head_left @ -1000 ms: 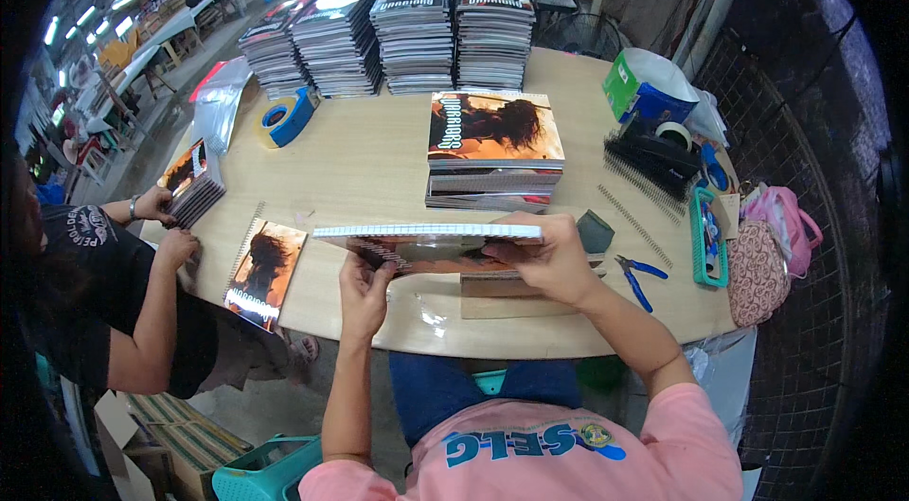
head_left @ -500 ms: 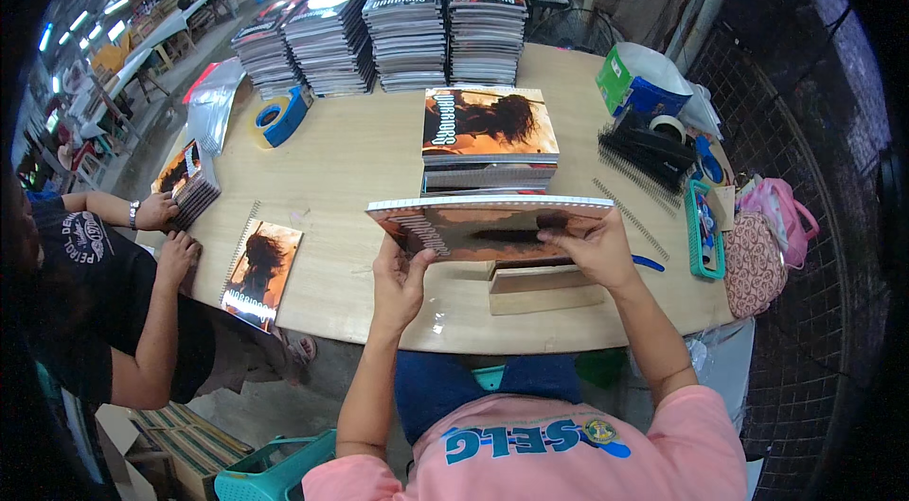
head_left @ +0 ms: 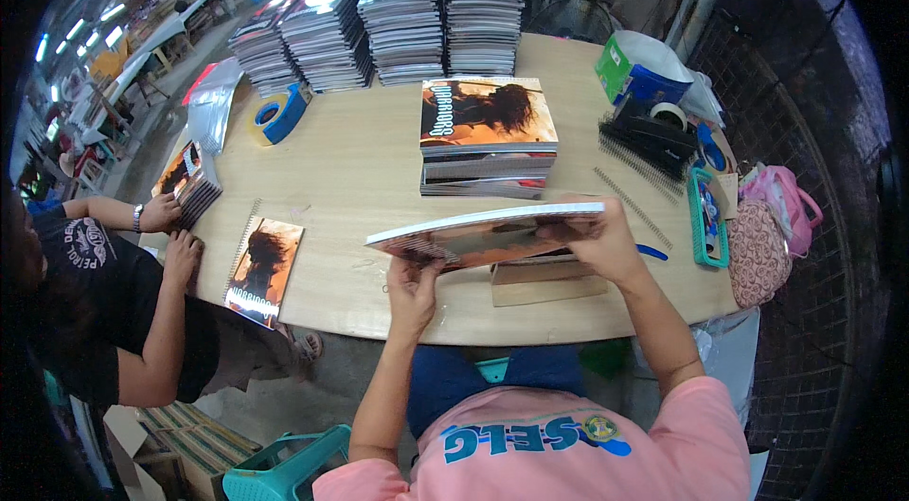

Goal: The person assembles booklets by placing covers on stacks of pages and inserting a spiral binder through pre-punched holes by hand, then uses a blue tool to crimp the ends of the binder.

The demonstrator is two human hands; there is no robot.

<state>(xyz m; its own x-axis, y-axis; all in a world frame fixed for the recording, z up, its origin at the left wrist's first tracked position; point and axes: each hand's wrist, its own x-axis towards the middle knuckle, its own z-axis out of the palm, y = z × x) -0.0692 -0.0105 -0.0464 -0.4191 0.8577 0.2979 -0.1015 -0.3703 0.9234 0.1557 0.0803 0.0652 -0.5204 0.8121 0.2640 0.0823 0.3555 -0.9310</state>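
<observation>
Both my hands hold up a softcover book [head_left: 492, 238] with an orange and dark cover, tilted, its white page edge facing up. My left hand [head_left: 414, 297] grips its lower left part, thumb on the cover. At the right end, my right hand [head_left: 604, 241] is closed around the book, its fingers partly in shadow. Beneath the book, a wooden block [head_left: 549, 288] lies near the table's front edge, partly covered from sight. Just beyond stands a stack of similar books [head_left: 488, 113]. A thin wire coil [head_left: 632, 207] lies to the right, near a blue curved strip [head_left: 651, 253].
Tall stacks of books [head_left: 402, 27] line the far edge, with a tape dispenser [head_left: 277, 115] in front. A spiral-bound book [head_left: 265, 264] lies left, near a co-worker's hands [head_left: 175, 236] and a small pile. Black coils [head_left: 644, 146], a green basket [head_left: 707, 217] and bags [head_left: 757, 255] crowd the right.
The held book has tilted, its left end dipping lower, and my left hand has shifted slightly right and down. The view has moved a little. The co-worker's hands stay by the small pile.
</observation>
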